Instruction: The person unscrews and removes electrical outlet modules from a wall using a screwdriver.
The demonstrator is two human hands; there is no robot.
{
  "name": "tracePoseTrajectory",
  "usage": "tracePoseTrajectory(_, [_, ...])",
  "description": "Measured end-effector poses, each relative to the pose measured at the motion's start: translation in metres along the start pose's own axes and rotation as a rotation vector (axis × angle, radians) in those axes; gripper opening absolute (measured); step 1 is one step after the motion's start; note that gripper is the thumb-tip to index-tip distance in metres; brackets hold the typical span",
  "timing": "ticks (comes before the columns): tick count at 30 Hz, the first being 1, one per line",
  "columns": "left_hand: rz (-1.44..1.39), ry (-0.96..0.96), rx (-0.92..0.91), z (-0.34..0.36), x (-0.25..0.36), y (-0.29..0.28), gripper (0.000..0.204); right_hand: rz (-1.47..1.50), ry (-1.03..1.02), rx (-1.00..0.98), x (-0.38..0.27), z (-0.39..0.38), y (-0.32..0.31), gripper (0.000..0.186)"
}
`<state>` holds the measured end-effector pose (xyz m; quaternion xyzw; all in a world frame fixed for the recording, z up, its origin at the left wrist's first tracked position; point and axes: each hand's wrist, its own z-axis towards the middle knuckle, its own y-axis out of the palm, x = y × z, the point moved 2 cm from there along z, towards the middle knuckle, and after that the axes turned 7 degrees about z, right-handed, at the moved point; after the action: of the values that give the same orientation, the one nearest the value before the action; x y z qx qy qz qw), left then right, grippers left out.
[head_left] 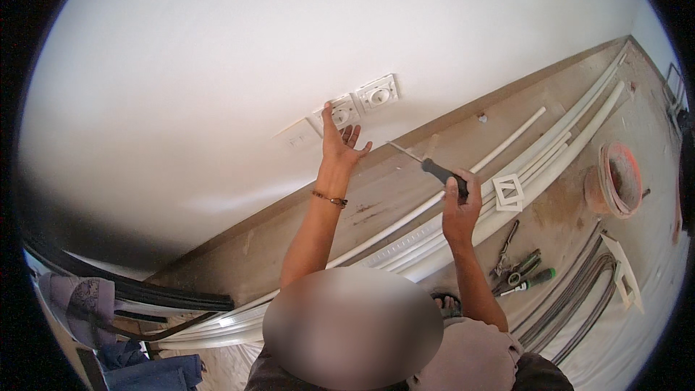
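Three white wall fittings sit in a slanting row low on the white wall. My left hand (339, 148) reaches up to the middle socket (349, 111), one finger stretched along its left side and the other fingers apart. It seems to touch the socket and partly covers it. To the right is another socket (379, 95), its inner frame bare of a cover. A flat white plate (295, 137) adjoins on the left. Away from the wall, my right hand (462, 210) is closed round the black handle of a screwdriver (439, 171), its shaft pointing up-left toward the sockets.
Long white pipes (499, 148) lie along the floor beside the wall. A white cover frame (508, 192) rests on them. Pliers and other hand tools (515, 275), dark bent rods (579, 297), another white frame (624, 275) and a reddish bucket (601, 185) are at the right.
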<state>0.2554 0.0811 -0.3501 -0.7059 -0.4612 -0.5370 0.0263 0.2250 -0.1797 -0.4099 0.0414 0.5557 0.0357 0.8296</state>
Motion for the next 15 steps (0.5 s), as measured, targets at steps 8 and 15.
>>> tracePoseTrajectory(8, [0.103,-0.036,-0.016,0.007,0.002,-0.009,0.108,0.064,-0.207,-0.041,-0.037,0.02,0.051,0.025])
tracePoseTrajectory(15, [0.149,-0.1,-0.056,0.01,0.01,-0.013,0.105,0.054,-0.316,-0.078,-0.03,0.027,0.073,0.027])
